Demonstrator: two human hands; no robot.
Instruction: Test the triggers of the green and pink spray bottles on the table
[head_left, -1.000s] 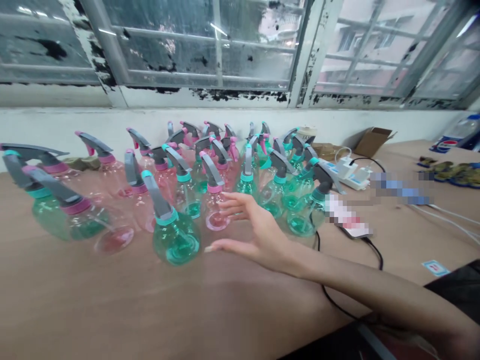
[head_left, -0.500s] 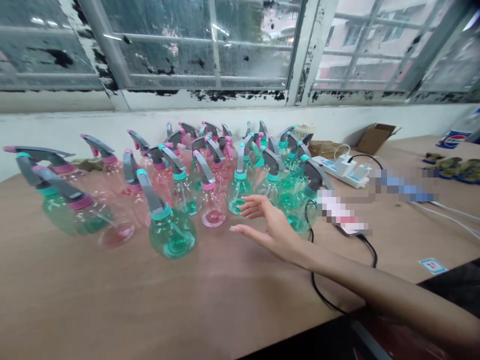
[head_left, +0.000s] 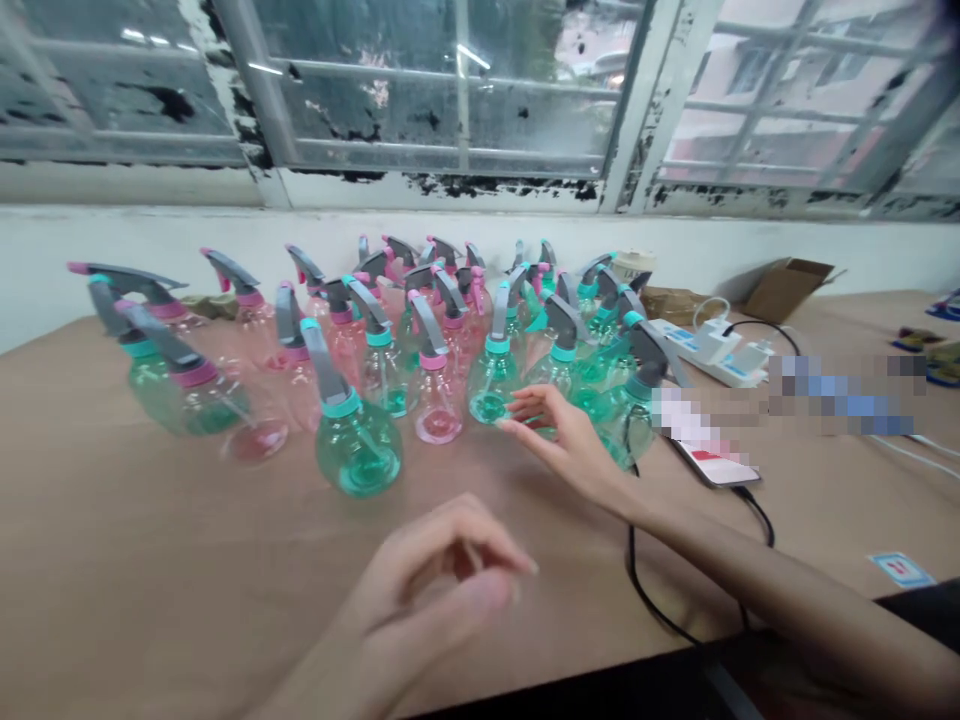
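My right hand (head_left: 566, 440) reaches over the table with its fingers apart, holding nothing. Its fingertips are close beside a clear green spray bottle (head_left: 493, 385) with a turquoise collar; whether they touch it I cannot tell. Nearer to me, my left hand (head_left: 442, 570) is loosely curved and slightly blurred, a gap showing between thumb and fingers, with nothing visible in it. A pink spray bottle (head_left: 437, 405) and a larger green spray bottle (head_left: 358, 450) stand upright beyond that hand. Several more pink and green spray bottles with grey trigger heads crowd behind; many overlap.
At right lies a phone (head_left: 720, 455) with a black cable (head_left: 637, 575) running to the table's front edge. Behind it are a white power strip (head_left: 709, 350) with plugs and an open cardboard box (head_left: 787, 288). A small label (head_left: 900, 569) lies near the front edge.
My left hand has come into view from below. My right hand stays near the green bottle, its thumb now closer to its fingers. The view has shifted, so the bottles appear farther right.
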